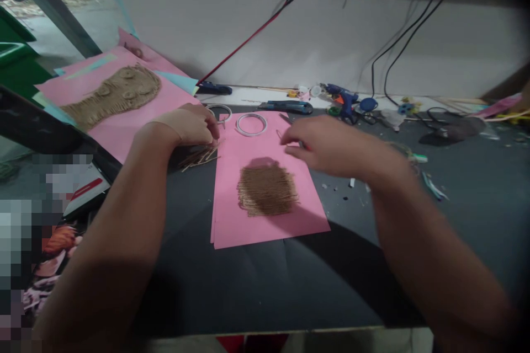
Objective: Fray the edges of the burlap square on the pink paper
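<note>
Near the frame's centre are one left hand, one right hand and two rings; two brown mats lie lower centre and upper left.

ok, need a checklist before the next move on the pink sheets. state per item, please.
1. Brown strand patch wholly on the pink sheets: ok.
2. Patch edges even: not ok, strand ends stick out raggedly at the sides.
3. Pink sheets squared up: not ok, a lower one peeks out along the left edge.
4. Left hand gripping any loose strands: cannot tell; it is right by them.
5. Right hand off the patch: ok, it is beyond the patch's upper right.
6. Table free of scraps right of the sheets: not ok.
</note>
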